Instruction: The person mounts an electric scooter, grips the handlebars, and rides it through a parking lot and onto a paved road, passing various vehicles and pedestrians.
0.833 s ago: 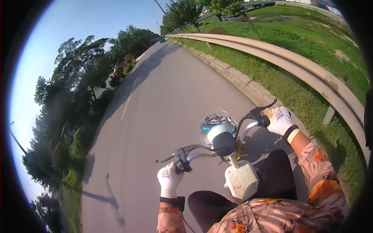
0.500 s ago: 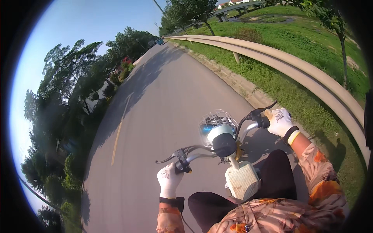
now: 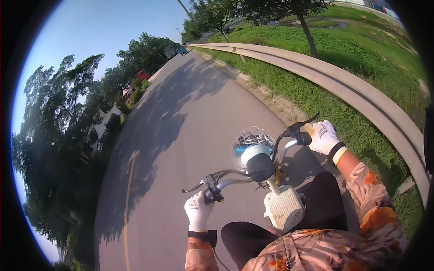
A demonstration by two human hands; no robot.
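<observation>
I sit astride a two-wheeled bike with both arms stretched forward. My left hand [image 3: 199, 212], in a white glove, is wrapped round the left end of the handlebar [image 3: 233, 180]. My right hand [image 3: 322, 137], also gloved, is closed round the right end. A black brake lever [image 3: 311, 120] sticks out ahead of the right hand, and another lever [image 3: 193, 188] ahead of the left; no fingers are seen pulling them. Between the hands sits a pale round housing with a dark face [image 3: 261, 168]. Beyond it is a wire basket [image 3: 238, 141] with something blue inside. A ribbed pale cover [image 3: 284, 207] lies between my knees.
The paved road [image 3: 203, 117] runs ahead, with a yellow line [image 3: 128, 203] on the left and tree shadows across it. A metal guardrail [image 3: 325, 77] and grass verge [image 3: 289, 97] border the right. Far ahead are a blue vehicle [image 3: 181, 50] and a larger one [image 3: 170, 52].
The bike has moved forward along the road. Tree shadows and the vehicles ahead look nearer, and roadside trees have shifted. Both hands keep their hold on the handlebar.
</observation>
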